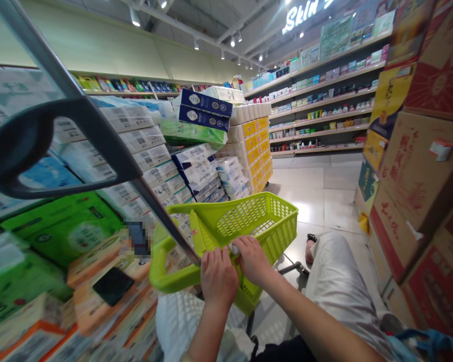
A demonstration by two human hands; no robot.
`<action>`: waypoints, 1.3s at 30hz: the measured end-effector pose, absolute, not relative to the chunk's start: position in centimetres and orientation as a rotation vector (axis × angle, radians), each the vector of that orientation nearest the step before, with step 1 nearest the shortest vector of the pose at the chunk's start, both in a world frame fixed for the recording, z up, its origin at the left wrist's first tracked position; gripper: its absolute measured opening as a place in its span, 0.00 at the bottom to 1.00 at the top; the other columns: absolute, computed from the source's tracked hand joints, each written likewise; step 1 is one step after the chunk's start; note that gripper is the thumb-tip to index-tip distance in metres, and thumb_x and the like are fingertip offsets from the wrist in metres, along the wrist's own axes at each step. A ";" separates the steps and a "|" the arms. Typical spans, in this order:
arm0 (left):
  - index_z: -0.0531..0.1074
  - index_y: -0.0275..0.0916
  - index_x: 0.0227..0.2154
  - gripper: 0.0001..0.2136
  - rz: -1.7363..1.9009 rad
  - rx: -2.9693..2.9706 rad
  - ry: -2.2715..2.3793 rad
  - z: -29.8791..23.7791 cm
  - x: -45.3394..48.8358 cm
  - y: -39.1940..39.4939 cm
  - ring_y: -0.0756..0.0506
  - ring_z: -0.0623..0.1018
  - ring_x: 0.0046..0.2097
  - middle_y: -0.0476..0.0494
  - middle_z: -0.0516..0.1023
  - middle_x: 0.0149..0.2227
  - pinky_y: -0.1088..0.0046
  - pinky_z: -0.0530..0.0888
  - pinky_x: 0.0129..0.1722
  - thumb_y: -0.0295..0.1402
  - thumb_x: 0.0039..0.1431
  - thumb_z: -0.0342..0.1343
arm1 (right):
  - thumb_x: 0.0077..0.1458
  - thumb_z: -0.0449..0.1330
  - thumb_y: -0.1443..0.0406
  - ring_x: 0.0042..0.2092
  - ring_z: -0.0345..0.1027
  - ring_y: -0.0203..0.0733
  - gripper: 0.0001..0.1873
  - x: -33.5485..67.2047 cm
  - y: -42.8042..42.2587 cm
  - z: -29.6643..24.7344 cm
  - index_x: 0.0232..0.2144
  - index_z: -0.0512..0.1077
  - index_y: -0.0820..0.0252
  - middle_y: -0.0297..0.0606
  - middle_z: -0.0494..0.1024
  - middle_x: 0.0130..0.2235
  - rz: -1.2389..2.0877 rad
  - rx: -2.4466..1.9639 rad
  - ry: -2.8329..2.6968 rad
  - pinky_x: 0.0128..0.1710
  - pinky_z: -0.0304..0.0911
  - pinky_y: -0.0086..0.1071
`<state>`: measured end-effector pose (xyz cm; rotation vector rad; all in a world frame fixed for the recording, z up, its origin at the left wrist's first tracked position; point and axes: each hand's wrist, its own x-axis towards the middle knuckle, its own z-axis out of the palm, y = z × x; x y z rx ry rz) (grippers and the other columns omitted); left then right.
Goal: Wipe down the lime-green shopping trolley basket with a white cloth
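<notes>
A lime-green plastic shopping basket [249, 221] on a wheeled frame stands just in front of me, tilted, with nothing visible inside it. My left hand [218, 276] is closed on the basket's near rim. My right hand [252, 259] is closed beside it, pinching a small white thing at the same rim that I cannot make out. A grey metal pull handle [98, 136] with a dark loop grip [26, 146] rises from the basket toward the upper left, close to the camera.
Stacked tissue packs and green and orange boxes [109, 176] fill the left side. Tall brown and red cartons [419, 166] stand on the right. A tiled aisle [317, 191] runs ahead to product shelves [320, 105]. My leg in light trousers [340, 281] stretches right of the basket.
</notes>
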<state>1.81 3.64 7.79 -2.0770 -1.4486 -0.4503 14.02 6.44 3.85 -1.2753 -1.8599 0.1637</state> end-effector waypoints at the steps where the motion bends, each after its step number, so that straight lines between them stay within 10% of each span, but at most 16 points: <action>1: 0.71 0.32 0.43 0.15 -0.443 -2.077 -1.446 7.8 1.8 3.6 0.39 0.70 0.42 0.40 0.71 0.34 0.58 0.59 0.54 0.25 0.51 0.50 | 0.49 0.54 0.75 0.47 0.60 0.43 0.18 14.3 6.5 3.7 0.43 0.70 0.57 0.39 0.72 0.43 0.161 -1.279 -1.854 0.50 0.54 0.35; 39: 0.72 0.32 0.45 0.17 -0.473 -2.057 -1.441 7.7 1.8 2.7 0.39 0.71 0.44 0.39 0.73 0.37 0.59 0.59 0.55 0.25 0.50 0.51 | 0.47 0.47 0.77 0.49 0.60 0.49 0.27 20.5 9.3 -3.3 0.50 0.67 0.59 0.47 0.63 0.47 -0.138 -1.432 -1.155 0.51 0.62 0.46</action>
